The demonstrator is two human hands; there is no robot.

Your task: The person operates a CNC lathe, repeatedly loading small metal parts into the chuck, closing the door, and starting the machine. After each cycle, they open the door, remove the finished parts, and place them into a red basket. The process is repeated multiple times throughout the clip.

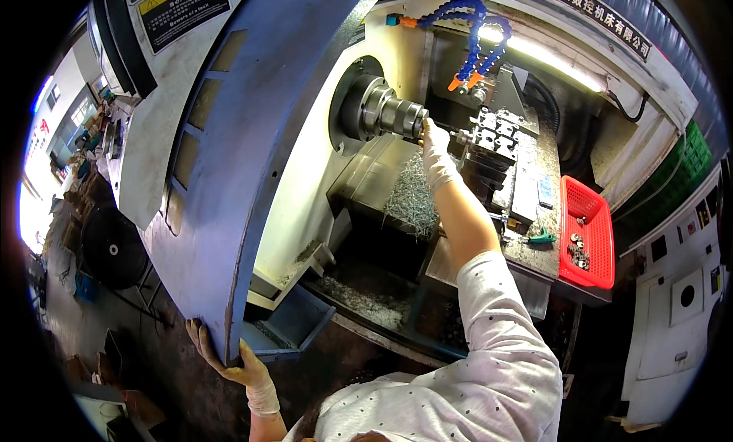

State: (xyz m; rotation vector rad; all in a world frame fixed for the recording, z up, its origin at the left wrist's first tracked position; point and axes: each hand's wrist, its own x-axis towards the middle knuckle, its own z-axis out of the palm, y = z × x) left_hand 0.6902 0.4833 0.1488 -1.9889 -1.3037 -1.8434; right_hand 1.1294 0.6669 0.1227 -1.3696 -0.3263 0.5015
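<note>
My right hand (pixel 437 153), in a pale glove, reaches into a lathe. Its fingers are closed at the front end of the steel spindle collet (pixel 397 115); whatever they hold there is hidden. To the right of that hand stands the tool block (pixel 495 140), close to the fingers. Down at the lower left, my gloved left hand (pixel 243 369) grips the bottom corner of the blue machine door (pixel 259 152), thumb on one side and fingers on the other. Below the collet hangs a tangle of metal shavings (pixel 412 198).
A red plastic basket (pixel 608 243) with small metal parts stands at the right, beside a green-handled tool (pixel 542 237). Blue coolant hoses (pixel 477 14) with orange nozzles hang over the tool block. A lit tube lamp (pixel 550 60) runs behind. Far left is a round black stool (pixel 114 247).
</note>
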